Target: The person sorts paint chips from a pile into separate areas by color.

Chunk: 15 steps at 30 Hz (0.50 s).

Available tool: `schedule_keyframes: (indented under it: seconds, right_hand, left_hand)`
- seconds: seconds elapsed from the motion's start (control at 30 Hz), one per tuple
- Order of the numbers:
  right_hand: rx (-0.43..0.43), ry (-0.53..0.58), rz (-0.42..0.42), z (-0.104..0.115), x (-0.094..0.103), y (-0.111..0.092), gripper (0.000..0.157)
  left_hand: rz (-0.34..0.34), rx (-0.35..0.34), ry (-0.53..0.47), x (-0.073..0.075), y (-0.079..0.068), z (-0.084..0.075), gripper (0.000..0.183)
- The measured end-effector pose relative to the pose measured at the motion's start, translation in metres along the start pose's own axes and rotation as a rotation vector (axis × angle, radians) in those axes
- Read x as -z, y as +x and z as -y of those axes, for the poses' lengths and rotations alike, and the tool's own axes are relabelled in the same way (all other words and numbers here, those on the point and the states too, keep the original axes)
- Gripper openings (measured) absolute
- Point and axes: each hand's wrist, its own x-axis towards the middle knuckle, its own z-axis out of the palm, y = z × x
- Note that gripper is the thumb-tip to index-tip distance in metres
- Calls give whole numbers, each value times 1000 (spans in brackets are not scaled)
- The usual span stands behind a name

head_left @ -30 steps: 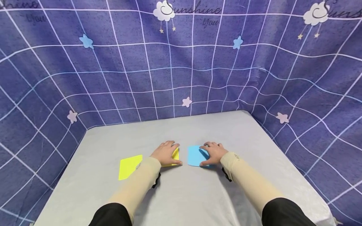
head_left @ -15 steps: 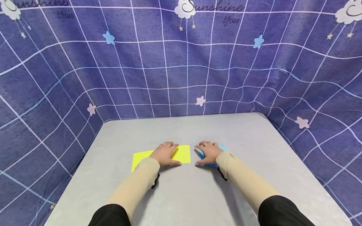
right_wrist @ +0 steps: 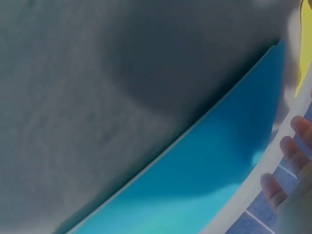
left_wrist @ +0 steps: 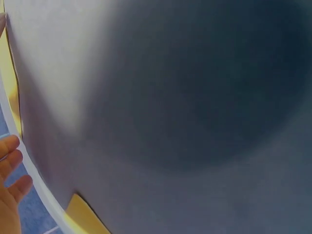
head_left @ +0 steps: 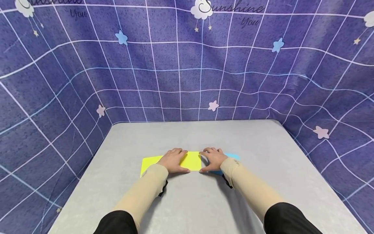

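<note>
A flat yellow paper sheet (head_left: 193, 161) lies between the two hands in the head view. My left hand (head_left: 173, 161) spans its left part, thumb at the near edge and fingers at the far edge. My right hand (head_left: 214, 159) has its thumb and forefinger spread at the sheet's right corners. Beneath the right palm and wrist lies a blue sheet (head_left: 232, 156), mostly hidden in the head view; its long edge shows in the right wrist view (right_wrist: 185, 161). Another yellow sheet (head_left: 149, 162) sits left of the left hand, partly covered by that wrist.
A pale grey cloth-covered table (head_left: 187, 208) carries the sheets. Around its back and sides hangs a purple-blue curtain (head_left: 163, 81) with grid lines, stars and clouds. Both forearms wear beige sleeves (head_left: 254, 182) and black cuffs.
My right hand has moved left off the blue sheet to the yellow sheet's right edge. The left hand has shifted left along the yellow sheet, uncovering more of it. The head view has turned left.
</note>
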Motion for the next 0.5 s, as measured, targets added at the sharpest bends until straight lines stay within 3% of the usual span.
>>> schedule_keyframes:
  seconds: [0.33,0.5]
  right_hand:
    - [-13,15,17,6,-8,2,98]
    - [-23,-6,10,4,-7,5,97]
  left_hand:
    - [64,-16,-11,-5,7,-6,107]
    - [51,-26,-1,-2,11,-6,105]
